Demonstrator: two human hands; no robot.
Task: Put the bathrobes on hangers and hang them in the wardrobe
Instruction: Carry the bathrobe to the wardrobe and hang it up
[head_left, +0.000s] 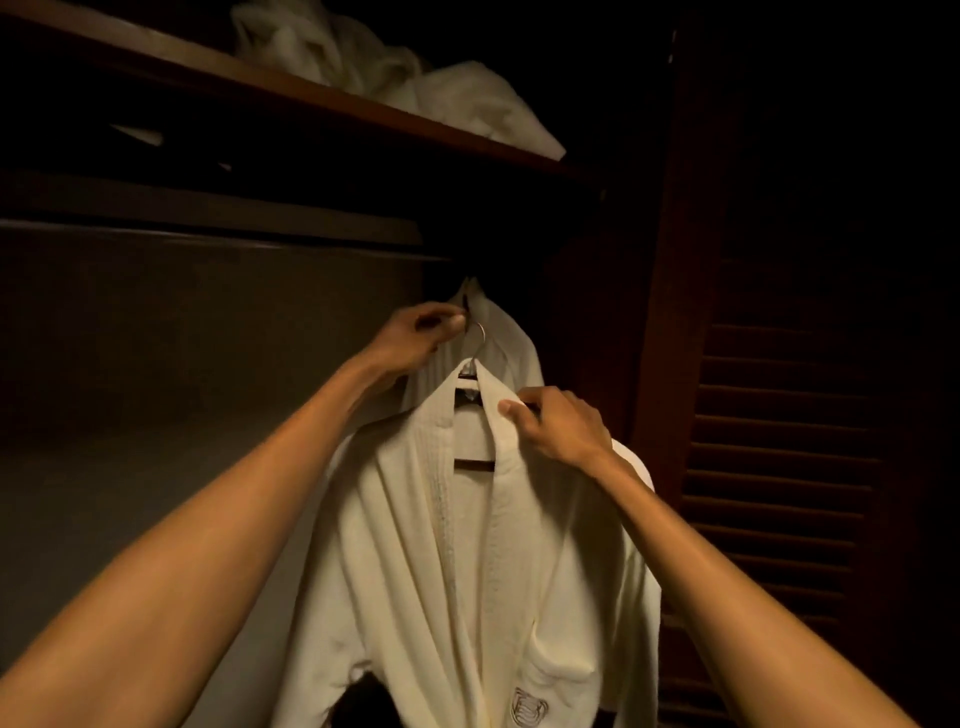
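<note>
Wardrobe interior, dim warm light. Left hand (423, 332) at 12 o'clock, grip pinched shut on the thin metal hook (480, 332). Right hand (558, 426) just below at 1 o'clock, thumb and fingers clamped on the right lapel (501, 441) near the neck. The robe (415, 571) sits on its hanger (474, 464) and fills centre to 6 o'clock, just in front of a rear robe (511, 332) whose collar peaks behind the hook. The rail is lost in the dark, so I cannot tell if the hook is seated. Likely step: landing the hook and squaring the collar. To do it well: keep the hook upright and turned to match the rear robe, feel it drop fully over the rail before letting go, then draw the lapel towards the neck so both shoulders sit evenly and the weight does not slide off one end. Robe is thick cream towelling, soft and heavy, with a ribbed shawl collar, deep folds, a patch pocket (561, 670) and a stitched crest (527, 706) at 5 o'clock. Hanger looks like dark wood with a straight crossbar. Dark polished shelf (291, 91) at 11 o'clock holds crumpled white linen (415, 88); slatted door (779, 467) at 3 o'clock.
</note>
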